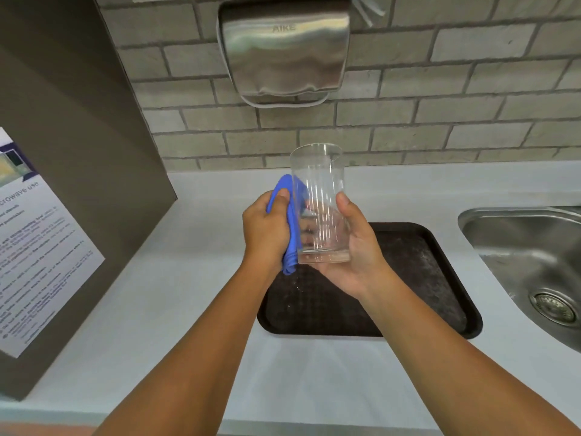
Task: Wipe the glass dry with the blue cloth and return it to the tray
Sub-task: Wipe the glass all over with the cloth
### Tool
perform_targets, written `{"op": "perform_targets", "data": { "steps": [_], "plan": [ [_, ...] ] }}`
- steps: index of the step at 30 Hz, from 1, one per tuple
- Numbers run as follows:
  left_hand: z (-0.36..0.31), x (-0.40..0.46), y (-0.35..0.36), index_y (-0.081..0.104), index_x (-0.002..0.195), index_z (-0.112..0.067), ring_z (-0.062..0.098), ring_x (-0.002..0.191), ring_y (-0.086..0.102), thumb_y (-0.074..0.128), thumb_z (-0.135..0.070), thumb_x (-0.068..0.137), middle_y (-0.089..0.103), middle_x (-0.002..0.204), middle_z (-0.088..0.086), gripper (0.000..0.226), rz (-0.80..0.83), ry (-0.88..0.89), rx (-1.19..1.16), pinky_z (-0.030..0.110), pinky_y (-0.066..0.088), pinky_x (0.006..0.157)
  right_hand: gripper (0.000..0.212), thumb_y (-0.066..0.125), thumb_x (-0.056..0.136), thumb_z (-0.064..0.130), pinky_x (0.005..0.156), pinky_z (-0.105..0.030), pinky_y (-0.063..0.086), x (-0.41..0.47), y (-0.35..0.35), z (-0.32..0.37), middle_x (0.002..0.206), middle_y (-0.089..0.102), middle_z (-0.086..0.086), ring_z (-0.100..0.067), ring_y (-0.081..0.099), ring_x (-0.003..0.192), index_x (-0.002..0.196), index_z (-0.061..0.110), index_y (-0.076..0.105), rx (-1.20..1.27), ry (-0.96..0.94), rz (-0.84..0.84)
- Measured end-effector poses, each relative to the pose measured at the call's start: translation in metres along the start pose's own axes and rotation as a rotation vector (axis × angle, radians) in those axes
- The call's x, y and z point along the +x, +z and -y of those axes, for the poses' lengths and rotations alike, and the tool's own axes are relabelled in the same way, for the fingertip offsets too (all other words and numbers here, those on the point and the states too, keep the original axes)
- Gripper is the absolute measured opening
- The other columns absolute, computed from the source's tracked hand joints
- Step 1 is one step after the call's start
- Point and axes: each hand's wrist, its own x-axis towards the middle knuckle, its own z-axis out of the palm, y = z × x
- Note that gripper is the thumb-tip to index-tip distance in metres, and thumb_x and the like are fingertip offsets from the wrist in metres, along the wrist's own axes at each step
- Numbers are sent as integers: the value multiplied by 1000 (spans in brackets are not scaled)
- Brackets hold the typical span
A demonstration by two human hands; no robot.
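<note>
A brick wall (440, 99) runs across the back, and a pale table (195, 309) stretches below it. At the left stands a tall grey-brown cabinet (78, 136) with a printed notice (34, 243) stuck on its side; the small print is too blurred to read. A steel dryer (284, 48) marked AIKE hangs on the wall above the middle. A steel sink (531, 262) is let into the table at the right, its drain at the bottom. A dark brown tray (434, 278) lies flat on the table between cabinet and sink, with a few water drops on its left part.

Both bare forearms reach in from below. The right hand (355, 250) holds the glass (317, 206) upright in the air above the tray, its grip clamped on the lower part, thumb on the near right side and palm under the base. The glass is clear, ribbed and has nothing in it. The left hand (267, 228) has its grip closed around the bunched blue cloth (292, 215), thumb on top, pressing the cloth against the glass's left side. A tail of cloth hangs down below the hand.
</note>
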Motion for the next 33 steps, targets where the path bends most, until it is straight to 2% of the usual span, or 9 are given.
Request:
{"op": "perform_targets", "data": {
  "steps": [2,6,12,17,19,22,26,30,33],
  "plan": [
    [4,-3,0,66,77,-26,11,69,64,53,-32,96,66,73,-6,24,-31,20,-49,26,56,63,61,70,74,53,92,-54,50,0,-4,-2,106,65,-16,-32,67,92,117,9,69,36,6,-10],
    [3,-11,2,67,105,-21,-1,72,64,51,-34,97,68,86,-10,22,-49,141,-106,14,51,62,57,76,71,52,78,-46,58,2,-9,-4,93,69,-10,-28,70,83,111,11,69,79,8,-82],
    [4,-13,5,59,123,-17,17,98,66,50,-31,98,65,114,6,30,-47,253,-29,27,56,79,58,67,78,56,81,-47,58,3,-11,-10,105,75,-14,-30,73,93,112,9,72,-30,-33,-242],
    [6,-18,8,56,124,-18,9,99,62,51,-29,98,61,115,3,29,-51,357,52,14,51,79,76,83,57,60,76,-43,59,0,-5,-13,99,76,-9,-26,74,86,113,10,69,-177,-45,-301],
    [7,-20,10,56,126,-16,10,102,62,52,-28,97,62,117,3,31,-36,359,47,21,53,84,73,88,52,53,76,-43,59,-1,-4,-14,97,75,-9,-26,73,84,109,12,71,-191,-66,-347],
    [5,-24,11,54,128,-14,11,106,61,54,-28,96,61,120,3,34,-47,359,45,31,55,90,60,86,66,45,71,-40,59,-1,-5,-14,95,72,-10,-25,72,81,111,9,68,-182,-102,-427],
    [1,-28,15,56,130,-12,-4,89,59,59,-23,94,52,103,-5,38,-81,490,114,8,47,79,62,79,64,52,71,-42,60,-3,-3,-15,104,75,-11,-26,73,89,113,13,72,-199,-74,-422],
    [-2,-31,17,61,126,-7,1,78,56,61,-21,91,47,92,-1,39,-99,595,166,5,43,72,61,81,65,51,87,-52,57,-3,0,-14,118,73,-16,-36,69,109,114,16,74,-189,-78,-390],
    [-1,-22,13,67,114,-10,-1,72,59,58,-24,94,52,86,-4,26,-101,439,98,4,44,63,53,81,66,49,77,-47,60,-5,0,-14,108,75,-16,-34,72,96,106,15,76,-98,-56,-308]
  ]
}}
